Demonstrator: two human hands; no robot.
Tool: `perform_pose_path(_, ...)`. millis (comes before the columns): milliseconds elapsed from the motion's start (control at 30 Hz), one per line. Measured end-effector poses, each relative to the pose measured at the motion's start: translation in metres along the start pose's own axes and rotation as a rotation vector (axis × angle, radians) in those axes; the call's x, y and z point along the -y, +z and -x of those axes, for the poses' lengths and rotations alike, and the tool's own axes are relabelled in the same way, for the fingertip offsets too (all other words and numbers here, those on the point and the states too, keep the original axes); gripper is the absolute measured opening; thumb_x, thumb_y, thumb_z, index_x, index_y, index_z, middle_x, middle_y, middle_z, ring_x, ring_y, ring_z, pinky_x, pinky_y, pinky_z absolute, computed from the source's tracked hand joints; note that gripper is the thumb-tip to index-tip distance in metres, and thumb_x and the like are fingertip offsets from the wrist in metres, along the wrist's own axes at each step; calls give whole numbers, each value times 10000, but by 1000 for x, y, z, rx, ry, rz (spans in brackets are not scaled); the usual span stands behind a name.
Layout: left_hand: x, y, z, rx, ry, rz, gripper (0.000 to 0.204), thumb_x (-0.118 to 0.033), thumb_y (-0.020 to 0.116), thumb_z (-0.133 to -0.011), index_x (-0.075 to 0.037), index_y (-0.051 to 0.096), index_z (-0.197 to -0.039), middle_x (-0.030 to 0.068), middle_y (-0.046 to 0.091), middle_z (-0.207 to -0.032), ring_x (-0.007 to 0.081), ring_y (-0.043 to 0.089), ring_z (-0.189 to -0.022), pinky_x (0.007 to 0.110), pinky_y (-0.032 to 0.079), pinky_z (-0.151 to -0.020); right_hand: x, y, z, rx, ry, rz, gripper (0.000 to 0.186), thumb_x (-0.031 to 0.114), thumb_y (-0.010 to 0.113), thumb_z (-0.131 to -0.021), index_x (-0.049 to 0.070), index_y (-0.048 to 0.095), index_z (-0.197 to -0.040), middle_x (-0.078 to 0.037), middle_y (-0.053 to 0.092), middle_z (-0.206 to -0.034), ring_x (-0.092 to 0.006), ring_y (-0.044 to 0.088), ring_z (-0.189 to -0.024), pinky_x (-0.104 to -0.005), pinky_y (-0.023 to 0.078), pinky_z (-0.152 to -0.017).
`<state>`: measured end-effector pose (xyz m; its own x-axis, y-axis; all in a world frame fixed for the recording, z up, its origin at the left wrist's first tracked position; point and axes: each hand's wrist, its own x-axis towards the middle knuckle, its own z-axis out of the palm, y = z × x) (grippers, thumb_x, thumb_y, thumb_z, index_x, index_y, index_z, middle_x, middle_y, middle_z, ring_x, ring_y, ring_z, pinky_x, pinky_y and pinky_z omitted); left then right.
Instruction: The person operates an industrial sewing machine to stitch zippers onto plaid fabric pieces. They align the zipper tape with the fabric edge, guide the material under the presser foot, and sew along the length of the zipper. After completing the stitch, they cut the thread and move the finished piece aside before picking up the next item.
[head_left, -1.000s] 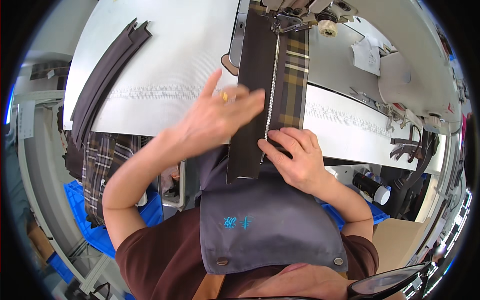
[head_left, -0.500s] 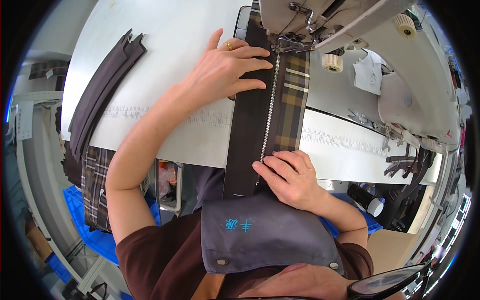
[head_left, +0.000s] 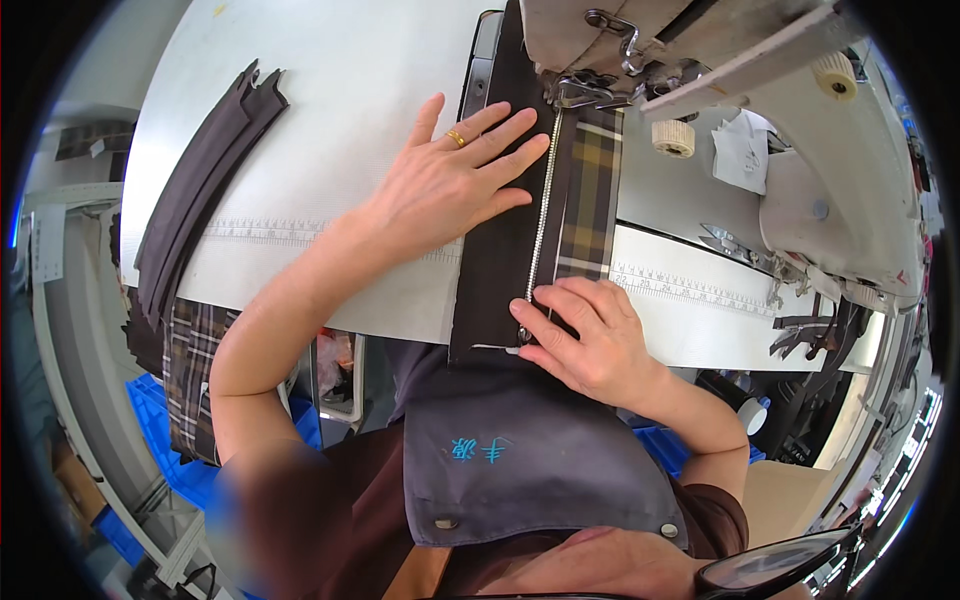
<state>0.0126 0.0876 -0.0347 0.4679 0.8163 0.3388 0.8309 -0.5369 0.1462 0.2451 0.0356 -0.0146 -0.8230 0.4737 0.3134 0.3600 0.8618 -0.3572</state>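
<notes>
A dark fabric strip (head_left: 490, 270) with a metal zipper (head_left: 545, 210) along it runs lengthwise under the presser foot (head_left: 578, 93) of a sewing machine (head_left: 830, 110). Brown-and-black plaid fabric (head_left: 592, 225) shows at the zipper's right. My left hand (head_left: 450, 185), a gold ring on one finger, lies flat and spread on the dark strip, fingertips close to the zipper teeth. Bent around the zipper's near end is my right hand (head_left: 590, 340); its thumb and index finger close on that end, and its other fingers rest on the plaid.
Several folded dark strips (head_left: 205, 190) lie at the table's left, above hanging plaid cloth (head_left: 190, 380) and a blue bin (head_left: 150, 410). A printed ruler (head_left: 690, 287) crosses the white table (head_left: 330, 110). Small scissors (head_left: 725, 240) and dark scraps (head_left: 800, 325) lie at the right.
The fabric and zipper have moved away from me under the presser foot. My right hand has gone slightly forward with them. My left hand has shifted a little toward me, its fingers wider apart.
</notes>
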Motion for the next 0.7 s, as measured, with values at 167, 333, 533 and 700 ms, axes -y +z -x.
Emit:
perform_pose_path(167,-2,1,-2,-33,9,67,547,-298,670,-794,-124,512,-1287,43,485,-1346,236,450,-1233,479,356,-1000,-14,-2,-9,7,10,20,420,256,731,-709,96,631,-1084,-50,534,-1052,-237,484,-1014,-361,426,-782)
perform_pose_path(333,-3,4,-6,-116,24,165,492,-206,691,-776,-49,552,-1221,81,493,-1326,252,502,-1168,371,445,-939,-32,-5,-20,10,-9,44,412,242,726,-712,93,627,-1083,-54,532,-1048,-240,482,-1037,-356,429,-791)
perform_pose_path(533,-5,1,-10,-130,-10,249,382,-158,684,-786,-24,609,-1136,88,552,-1252,268,552,-1080,354,500,-846,-48,-7,-34,-41,25,47,365,197,721,-715,105,637,-1058,-47,543,-1074,-241,500,-1024,-360,433,-806)
perform_pose_path(700,0,4,-11,-154,24,258,346,-140,673,-797,-16,621,-1116,91,579,-1217,260,560,-1061,354,494,-855,-65,-6,-44,-82,14,55,344,184,718,-722,110,644,-1050,-42,551,-1063,-241,510,-1007,-355,436,-812)
